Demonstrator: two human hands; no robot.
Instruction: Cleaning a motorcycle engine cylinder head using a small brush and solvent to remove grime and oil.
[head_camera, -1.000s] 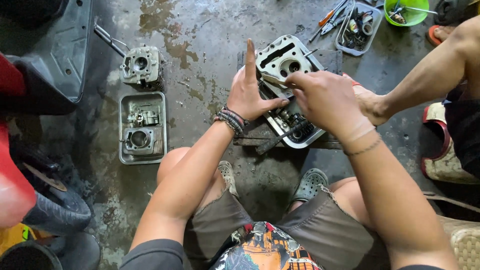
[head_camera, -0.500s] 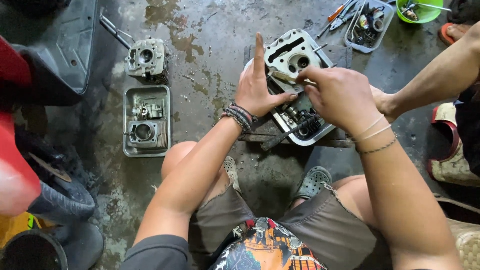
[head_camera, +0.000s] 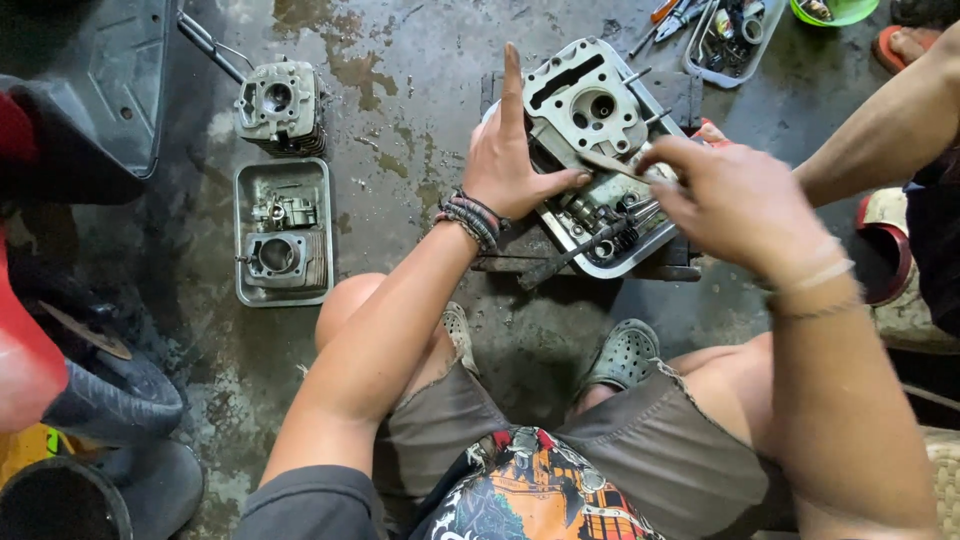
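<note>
Grey aluminium cylinder head (head_camera: 590, 105) is lying against a metal tray (head_camera: 640, 262) on the wet concrete floor (head_camera: 400, 130). Left hand (head_camera: 510, 170) is pressing flat on its edge, released, index finger pointing up. Right hand (head_camera: 735, 200) is pinching a thin tool (head_camera: 610, 165) over it; open floor lies to the left.

cylinder head (head_camera: 585, 105) in metal tray (head_camera: 640, 262), parts tray (head_camera: 283, 297) left, tool tray (head_camera: 722, 70) behind
</note>
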